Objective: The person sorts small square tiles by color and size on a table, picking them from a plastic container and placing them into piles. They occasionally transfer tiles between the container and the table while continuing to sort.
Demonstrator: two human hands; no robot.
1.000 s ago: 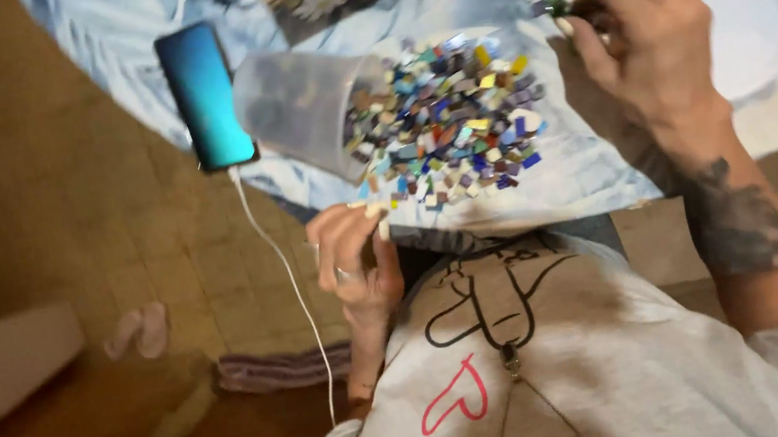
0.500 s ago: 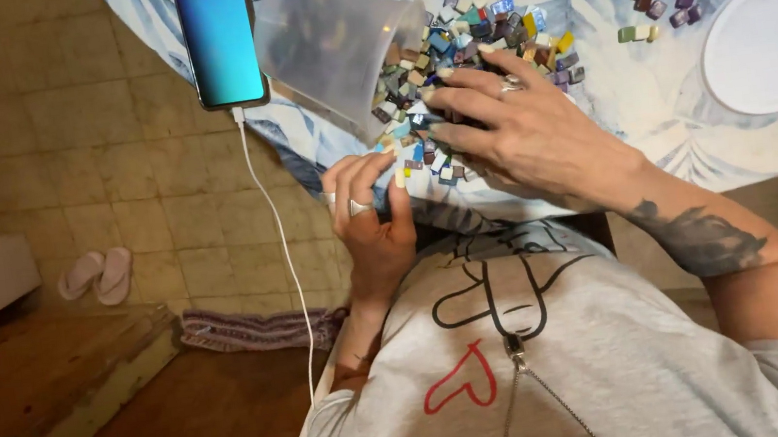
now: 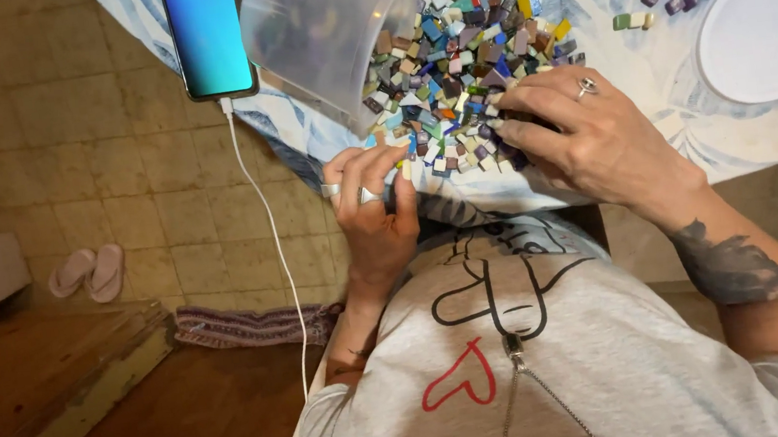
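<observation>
Hands sorting a heap of mosaic tiles on a table.

The tile pile [image 3: 460,74] spills from a tipped clear tub [image 3: 319,36]. The right hand [image 3: 595,141] rests spread open on the pile's near edge. Left of it, the left hand [image 3: 373,210] pinches small tiles at the pile's corner.

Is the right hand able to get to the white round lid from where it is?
Probably yes. The right hand rests on the pile of small coloured tiles, and the white round lid lies just beside it on the cloth with nothing between.
</observation>
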